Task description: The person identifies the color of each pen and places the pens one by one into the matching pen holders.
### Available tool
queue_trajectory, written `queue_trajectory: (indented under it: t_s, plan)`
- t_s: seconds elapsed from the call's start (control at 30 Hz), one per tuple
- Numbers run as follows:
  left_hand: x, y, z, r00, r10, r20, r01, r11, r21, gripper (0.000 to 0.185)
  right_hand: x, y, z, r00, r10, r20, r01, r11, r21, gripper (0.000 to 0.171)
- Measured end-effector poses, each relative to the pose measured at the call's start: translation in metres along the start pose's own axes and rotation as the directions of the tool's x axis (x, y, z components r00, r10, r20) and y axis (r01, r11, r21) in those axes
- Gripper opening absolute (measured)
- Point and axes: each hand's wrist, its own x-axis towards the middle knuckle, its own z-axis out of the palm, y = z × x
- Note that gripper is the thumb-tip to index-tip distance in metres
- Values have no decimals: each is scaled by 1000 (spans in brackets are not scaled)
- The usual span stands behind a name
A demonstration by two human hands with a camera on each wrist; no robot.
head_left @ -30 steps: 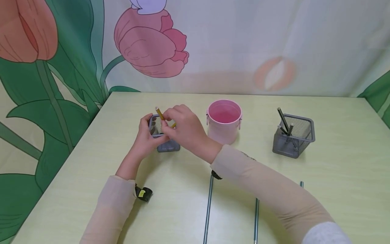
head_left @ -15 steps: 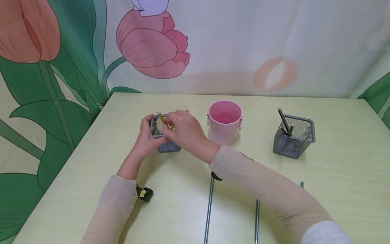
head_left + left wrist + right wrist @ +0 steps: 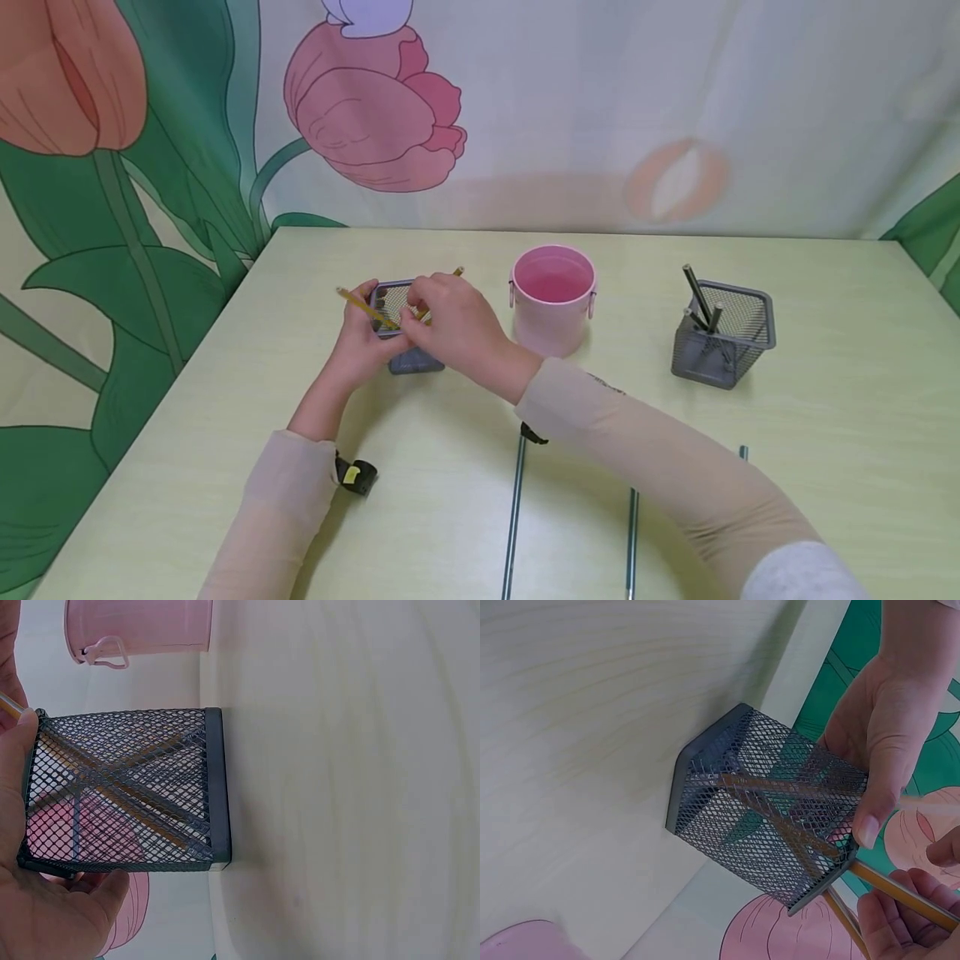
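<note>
My left hand (image 3: 358,337) grips a small dark mesh pen holder (image 3: 414,360) on the pale green table (image 3: 450,517); its thumb and palm wrap the holder's rim (image 3: 127,787). My right hand (image 3: 453,325) hovers over the holder's mouth and pinches a yellow pencil (image 3: 360,306) that slants out to the left. In the right wrist view the fingers (image 3: 900,926) hold that pencil (image 3: 909,896) just past the rim of the holder (image 3: 765,810). A second yellow pencil (image 3: 455,272) pokes out behind the right hand. Both shafts cross inside the mesh.
A pink bucket (image 3: 553,296) stands just right of the hands. Farther right, a grey mesh holder (image 3: 723,337) holds dark pencils. Green pencils (image 3: 513,517) (image 3: 632,542) lie near the front edge. A flower-print curtain (image 3: 375,108) hangs behind the table.
The yellow pencil in my right hand has gone down into the holder and tipped from upright to slanting left. The second pencil's end now shows behind the right hand. The left hand stayed put.
</note>
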Motion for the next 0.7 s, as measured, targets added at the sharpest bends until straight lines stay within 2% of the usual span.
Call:
queue_trajectory:
  t_s: [0.23, 0.7]
  plan:
    - [0, 0, 1, 1000, -24, 3, 24, 1000, 16, 93, -2, 1, 0, 999, -27, -23, 27, 1000, 2, 12]
    - [-1, 2, 0, 1000, -9, 14, 9, 1000, 7, 94, -6, 1, -8, 982, -134, -133, 134, 991, -10, 19]
